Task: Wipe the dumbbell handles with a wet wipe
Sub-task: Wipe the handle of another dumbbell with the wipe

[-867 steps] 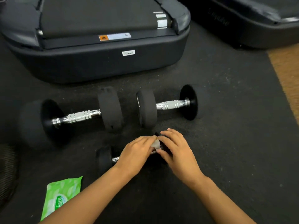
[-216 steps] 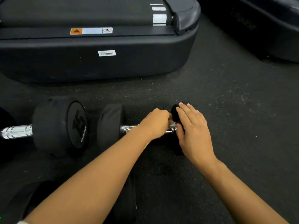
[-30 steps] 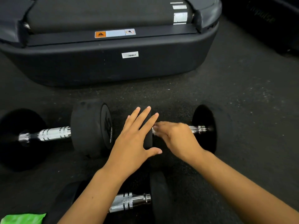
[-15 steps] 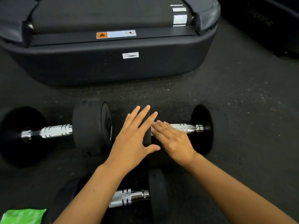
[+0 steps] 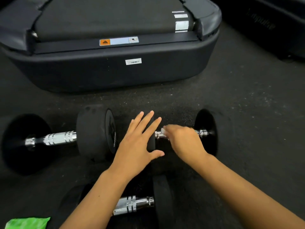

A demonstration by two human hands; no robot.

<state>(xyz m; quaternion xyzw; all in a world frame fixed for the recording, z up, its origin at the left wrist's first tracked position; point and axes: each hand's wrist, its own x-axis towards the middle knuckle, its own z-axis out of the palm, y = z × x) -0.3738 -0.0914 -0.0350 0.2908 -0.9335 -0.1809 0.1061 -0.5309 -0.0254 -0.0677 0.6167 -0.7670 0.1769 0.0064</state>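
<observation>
left hand point(image 5: 137, 144): flat, fingers spread | right hand point(image 5: 184, 139): fingers curled, apparently gripping

I am looking down at what appears to be a gym floor, covered in dark speckled rubber matting point(image 5: 239, 113). The rear end of a black treadmill point(image 5: 115, 70) with a warning sticker sits close ahead, and three rubber-headed dumbbells point(image 5: 57, 138) with chrome handles lie on the mat.

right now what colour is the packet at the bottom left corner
Bright green with paler mottling; the packet shows in the head view, cut off by the frame edge.
</observation>
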